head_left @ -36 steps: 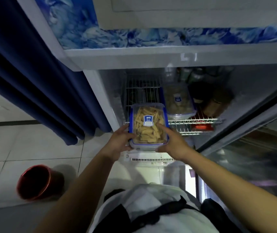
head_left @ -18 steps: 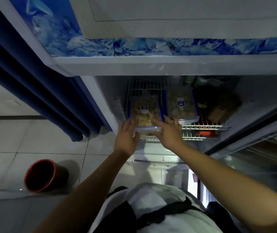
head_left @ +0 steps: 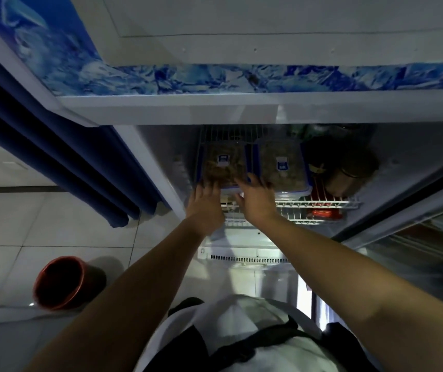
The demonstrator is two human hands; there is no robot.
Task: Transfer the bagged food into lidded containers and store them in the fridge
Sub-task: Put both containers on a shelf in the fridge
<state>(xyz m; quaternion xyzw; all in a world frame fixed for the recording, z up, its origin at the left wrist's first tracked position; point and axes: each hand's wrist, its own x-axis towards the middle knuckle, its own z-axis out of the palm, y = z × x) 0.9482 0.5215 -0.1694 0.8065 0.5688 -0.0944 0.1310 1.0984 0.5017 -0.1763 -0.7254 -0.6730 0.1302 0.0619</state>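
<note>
Lidded container [head_left: 221, 167] sits on the wire shelf [head_left: 319, 204] inside the fridge, just beside a second container [head_left: 282, 167]. Left hand [head_left: 205, 204] and right hand [head_left: 255, 200] press its near edge, fingers straight (grip released). Recommend pushing squarely until fully seated.

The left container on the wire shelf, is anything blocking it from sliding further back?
Nothing visible blocks it. The left container sits on the wire shelf beside the second container, with bare wire behind it. Both hands are at its front edge.
</note>
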